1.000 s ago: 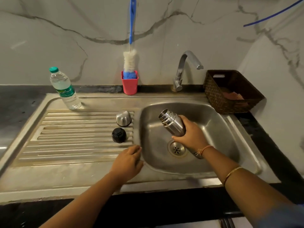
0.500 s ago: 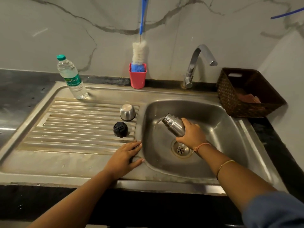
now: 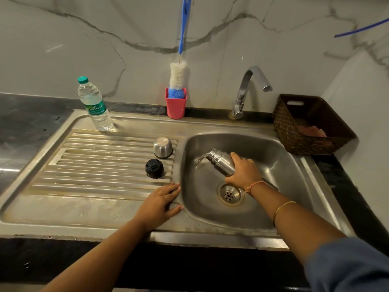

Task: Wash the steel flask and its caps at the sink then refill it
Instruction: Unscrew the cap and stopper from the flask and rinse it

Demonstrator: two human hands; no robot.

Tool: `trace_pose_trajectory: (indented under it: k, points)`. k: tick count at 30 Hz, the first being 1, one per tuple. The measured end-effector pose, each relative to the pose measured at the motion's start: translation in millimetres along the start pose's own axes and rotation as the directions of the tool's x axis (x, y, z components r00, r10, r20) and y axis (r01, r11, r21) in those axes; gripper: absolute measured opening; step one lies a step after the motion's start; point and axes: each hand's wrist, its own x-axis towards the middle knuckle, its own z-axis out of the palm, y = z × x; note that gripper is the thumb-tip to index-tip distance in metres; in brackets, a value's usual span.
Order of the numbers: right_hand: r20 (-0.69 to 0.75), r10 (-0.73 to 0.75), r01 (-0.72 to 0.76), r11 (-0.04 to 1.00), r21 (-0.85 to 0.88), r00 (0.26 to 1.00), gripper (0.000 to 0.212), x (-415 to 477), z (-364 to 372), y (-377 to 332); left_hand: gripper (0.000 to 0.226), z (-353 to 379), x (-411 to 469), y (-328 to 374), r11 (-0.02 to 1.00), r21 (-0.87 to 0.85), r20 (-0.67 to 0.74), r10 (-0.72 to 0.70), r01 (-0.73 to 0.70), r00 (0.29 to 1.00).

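My right hand (image 3: 244, 171) grips the steel flask (image 3: 221, 163) inside the sink basin (image 3: 284, 165), tipped with its mouth down to the left. Water streams from the mouth into the basin. On the draining board (image 3: 94, 165) stand the steel cup cap (image 3: 162, 147), upside down, and the black stopper cap (image 3: 154, 168) just in front of it. My left hand (image 3: 162, 205) lies flat, fingers spread, on the sink's rim at the basin's near left corner, holding nothing.
A plastic water bottle (image 3: 94, 106) stands at the back left of the board. A red cup (image 3: 176, 106) holds a blue-handled bottle brush (image 3: 178, 76). The tap (image 3: 248, 89) is behind the basin. A dark woven basket (image 3: 309, 125) sits right.
The flask has been tipped further over, from mouth up to mouth down, and water now pours out of it. My left hand stays on the rim.
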Motion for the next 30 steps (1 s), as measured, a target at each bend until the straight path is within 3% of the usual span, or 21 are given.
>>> trace_pose_trajectory:
  k: [5,12,18,25,30]
  points:
    - [0.003,0.022,-0.021,1.0,-0.022,1.0,0.086,-1,-6,0,0.075,-1,-1,2,1.0,0.026,0.035,0.0,-0.001,0.999]
    - [-0.001,0.041,-0.041,0.998,-0.043,0.999,0.083,-5,-8,1,0.064,-3,-2,4,1.0,0.017,0.053,-0.027,0.026,0.998]
    - [-0.001,0.046,-0.046,0.995,-0.083,0.999,0.082,-7,-7,-1,0.086,-10,1,8,0.994,-0.077,0.076,-0.074,0.08,0.994]
    - [-0.002,0.06,-0.06,0.993,-0.1,0.998,0.077,-8,-7,-5,0.095,-13,2,11,0.992,-0.061,0.123,-0.103,0.112,0.987]
    - [-0.008,0.069,-0.07,0.991,-0.111,0.998,0.076,-9,-9,-8,0.08,-17,3,14,0.991,-0.068,0.135,-0.104,0.113,0.985]
